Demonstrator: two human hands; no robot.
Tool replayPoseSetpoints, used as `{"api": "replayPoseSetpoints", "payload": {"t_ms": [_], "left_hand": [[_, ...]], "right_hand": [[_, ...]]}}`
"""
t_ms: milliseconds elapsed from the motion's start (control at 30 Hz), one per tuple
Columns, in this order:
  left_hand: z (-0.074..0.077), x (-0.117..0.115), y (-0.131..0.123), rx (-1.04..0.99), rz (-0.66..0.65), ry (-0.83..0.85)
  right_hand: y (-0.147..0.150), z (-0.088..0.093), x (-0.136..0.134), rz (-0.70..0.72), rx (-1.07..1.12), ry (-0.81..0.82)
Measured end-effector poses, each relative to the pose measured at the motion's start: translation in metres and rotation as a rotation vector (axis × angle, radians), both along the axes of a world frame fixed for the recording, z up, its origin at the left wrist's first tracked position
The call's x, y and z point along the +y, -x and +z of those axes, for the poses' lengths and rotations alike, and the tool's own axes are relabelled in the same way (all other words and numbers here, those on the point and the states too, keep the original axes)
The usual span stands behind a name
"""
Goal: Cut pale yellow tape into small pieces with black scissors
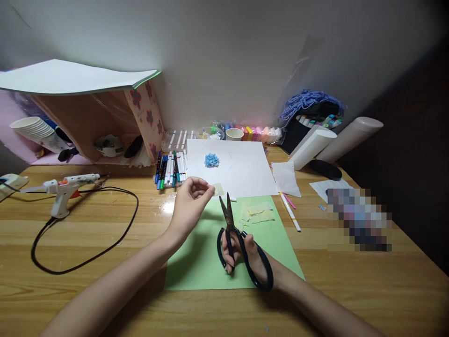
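Observation:
My left hand (191,201) pinches a small pale yellow paper scrap (218,189) between thumb and fingers, above the top edge of a green sheet (206,260). Just to the right, my right hand (245,255) grips black scissors (233,234) by the handles, blades slightly apart and pointing up toward the scrap. Several cut yellow pieces (257,213) lie on the green sheet to the right of the blades. Behind them a white sheet (238,171) carries a small blue shredded tuft (211,160).
A glue gun (65,187) with a looping black cord (80,229) sits at the left. Markers (170,169) lie beside the white sheet; clay tubs and a cup (234,134) line the wall. A pen (290,213), paper scraps and white cylinders (315,145) are at the right.

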State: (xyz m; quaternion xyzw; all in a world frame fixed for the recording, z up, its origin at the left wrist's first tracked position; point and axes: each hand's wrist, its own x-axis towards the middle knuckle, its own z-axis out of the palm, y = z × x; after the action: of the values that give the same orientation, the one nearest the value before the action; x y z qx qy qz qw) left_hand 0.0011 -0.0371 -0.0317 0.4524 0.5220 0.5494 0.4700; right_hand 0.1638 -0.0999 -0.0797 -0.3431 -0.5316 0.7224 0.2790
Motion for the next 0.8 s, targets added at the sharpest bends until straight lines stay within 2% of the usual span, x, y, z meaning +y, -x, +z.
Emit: {"api": "replayPoseSetpoints", "payload": {"t_ms": [333,667,800], "left_hand": [[-0.0028,-0.0064,-0.0079,-0.011,-0.037,-0.007],[-0.0031,-0.0075,-0.0092,-0.029,-0.031,-0.017],[-0.0036,-0.0071,-0.0092,-0.045,-0.027,-0.016]], "right_hand": [[0.0011,-0.0086,0.0060,0.012,0.041,0.002],[0.0023,0.0001,0.0065,-0.008,-0.037,-0.046],[0.0035,-0.0016,0.0063,-0.038,-0.046,-0.056]]}}
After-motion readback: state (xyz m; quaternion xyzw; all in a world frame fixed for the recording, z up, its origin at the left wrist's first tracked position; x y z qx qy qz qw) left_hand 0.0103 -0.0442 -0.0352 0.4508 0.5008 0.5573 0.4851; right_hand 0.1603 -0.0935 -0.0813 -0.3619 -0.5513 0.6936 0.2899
